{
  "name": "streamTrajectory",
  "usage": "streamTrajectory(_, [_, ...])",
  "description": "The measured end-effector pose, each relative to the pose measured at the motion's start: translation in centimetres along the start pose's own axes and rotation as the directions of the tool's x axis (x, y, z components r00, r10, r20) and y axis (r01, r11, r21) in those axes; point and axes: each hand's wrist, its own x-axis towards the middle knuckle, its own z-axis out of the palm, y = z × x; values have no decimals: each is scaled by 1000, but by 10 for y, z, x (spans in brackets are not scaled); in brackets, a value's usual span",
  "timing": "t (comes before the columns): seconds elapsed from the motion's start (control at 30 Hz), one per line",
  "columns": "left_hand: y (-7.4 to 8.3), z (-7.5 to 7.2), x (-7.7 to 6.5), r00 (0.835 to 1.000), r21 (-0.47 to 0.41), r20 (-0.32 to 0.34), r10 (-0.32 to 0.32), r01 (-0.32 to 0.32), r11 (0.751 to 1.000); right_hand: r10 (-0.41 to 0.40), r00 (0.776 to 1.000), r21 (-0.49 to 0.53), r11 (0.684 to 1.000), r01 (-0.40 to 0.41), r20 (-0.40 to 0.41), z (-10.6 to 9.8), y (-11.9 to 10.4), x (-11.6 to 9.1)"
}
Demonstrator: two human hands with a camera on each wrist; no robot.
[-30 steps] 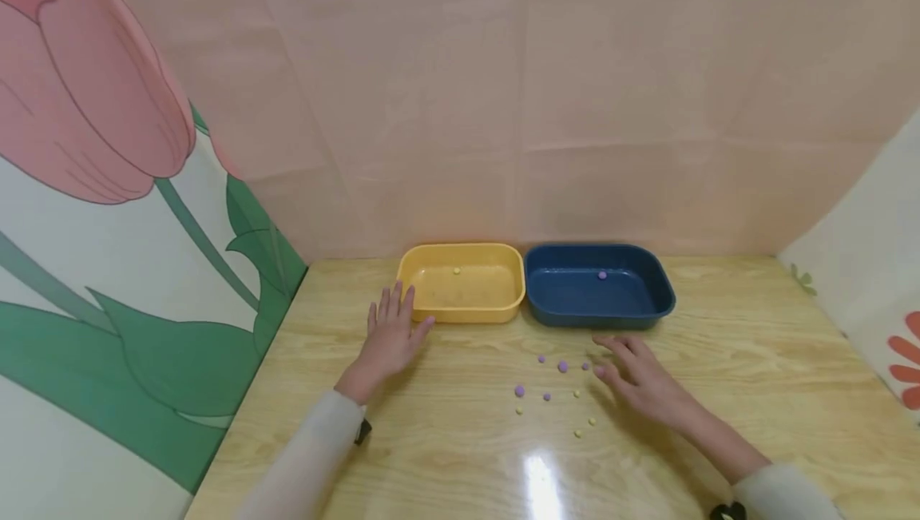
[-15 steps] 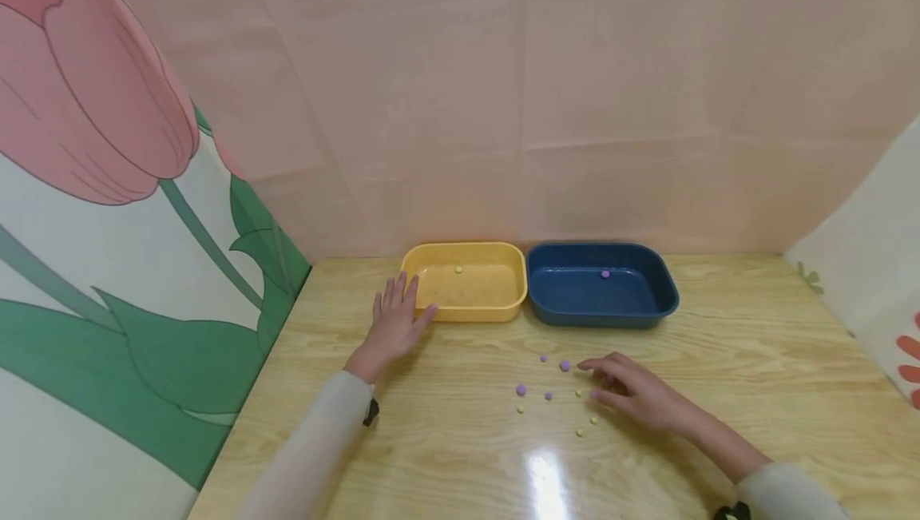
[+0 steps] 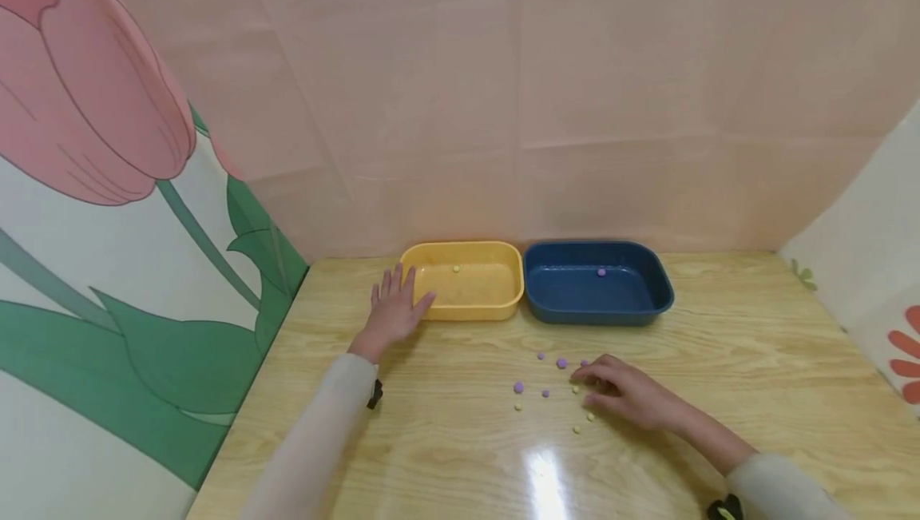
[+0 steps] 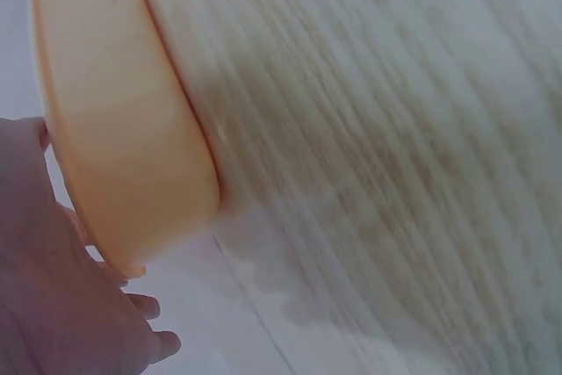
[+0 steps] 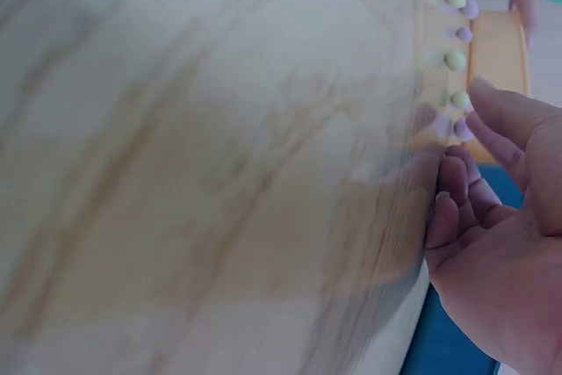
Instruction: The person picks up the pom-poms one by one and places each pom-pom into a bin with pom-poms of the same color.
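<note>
My left hand (image 3: 391,316) lies with spread fingers over the left front corner of a yellow tray (image 3: 467,313); the left wrist view shows its fingers at the tray's rim (image 4: 66,160). My right hand (image 3: 632,394) hovers low over the table among small purple and yellow balls, thumb and forefinger apart. A yellow ball (image 3: 576,390) sits right by the forefinger tip, and a purple ball (image 3: 584,363) lies just beyond it. In the right wrist view the thumb points at a yellow ball (image 5: 459,99), the other fingers are loosely bent, and nothing shows between them.
A dark blue tray (image 3: 600,317) adjoins the yellow one, with one purple ball (image 3: 601,272) inside. One yellow ball (image 3: 456,269) lies in the yellow tray. Several more balls, such as a purple one (image 3: 518,387), are scattered on the wooden table (image 3: 446,440). A pink cloth wall (image 3: 460,105) stands behind.
My right hand has come down and left from in front of the blue tray to the yellow ball. My left hand stays at the yellow tray. The balls keep their places.
</note>
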Motion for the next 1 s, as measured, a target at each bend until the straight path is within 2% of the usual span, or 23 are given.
streamTrajectory(0.23, [-1, 1, 7, 999, -24, 35, -38, 39, 999, 26, 1000, -17, 1000, -26, 8, 2, 0, 3])
streamTrajectory(0.53, [1, -2, 5, 998, -8, 51, -25, 25, 1000, 60, 997, -104, 992, -64, -44, 8, -5, 9])
streamTrajectory(0.77, [1, -3, 5, 999, 18, 50, -18, 17, 1000, 88, 995, -116, 989, -94, -55, 9, -11, 15])
streamTrajectory(1.0, [0, -2, 6, 999, 39, 39, -12, 10, 999, 156, 988, -111, 981, -157, -18, 6, -14, 22])
